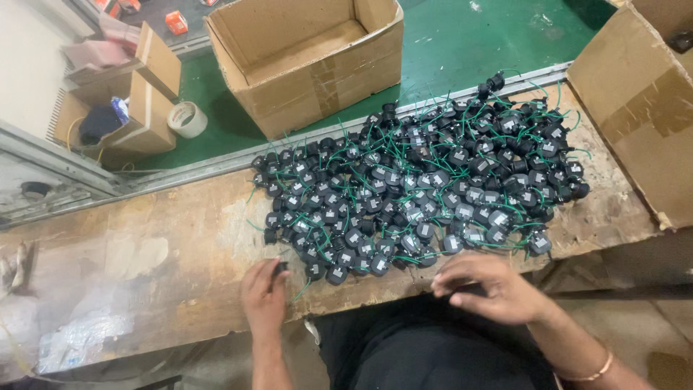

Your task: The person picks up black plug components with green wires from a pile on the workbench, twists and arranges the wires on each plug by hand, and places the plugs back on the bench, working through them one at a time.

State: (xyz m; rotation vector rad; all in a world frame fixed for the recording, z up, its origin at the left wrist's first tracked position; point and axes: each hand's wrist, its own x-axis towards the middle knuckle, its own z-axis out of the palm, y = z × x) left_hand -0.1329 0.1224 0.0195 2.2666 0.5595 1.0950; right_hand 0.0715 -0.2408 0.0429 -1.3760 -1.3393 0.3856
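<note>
Person seen from above: two bare forearms without sleeves, the left hand and right hand ungloved. A thin gold-coloured bangle circles the right wrist. Dark, black clothing covers the lap between the arms.

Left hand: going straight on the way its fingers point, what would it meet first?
The left hand points up the worn bench, holding one small black part. Likely first contact: the near-left edge of the pile of black parts, though depth is uncertain.
</note>
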